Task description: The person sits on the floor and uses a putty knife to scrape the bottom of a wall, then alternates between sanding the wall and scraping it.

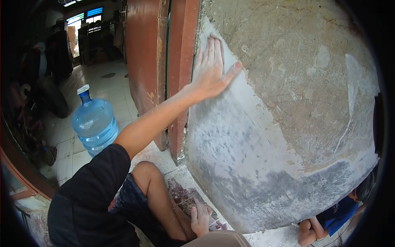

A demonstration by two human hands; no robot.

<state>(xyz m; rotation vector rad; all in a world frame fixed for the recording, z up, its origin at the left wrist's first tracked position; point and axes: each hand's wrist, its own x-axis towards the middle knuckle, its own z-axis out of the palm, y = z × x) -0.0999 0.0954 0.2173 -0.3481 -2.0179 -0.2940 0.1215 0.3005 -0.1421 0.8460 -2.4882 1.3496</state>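
Note:
My left hand (pixel 212 71) lies flat on a pale, smoothed strip of the wall (pixel 242 136), close to the door frame. Its fingers point up and its thumb is spread to the right; whitish dust coats the fingers. Whether anything lies beneath the palm is hidden. Low down beside my bent leg (pixel 154 197), my right hand (pixel 200 218) has its dusty fingers stretched out near the floor, with no held thing visible. The wall is grey and white below, and rough, scratched brown above.
A reddish-brown door frame (pixel 183 82) borders the wall. A blue water jug (pixel 95 123) with a white cap stands on the tiled floor (pixel 74 158) to the left. Dark red dust (pixel 179 191) lies near my leg. Another person (pixel 339 214) in blue crouches at lower right.

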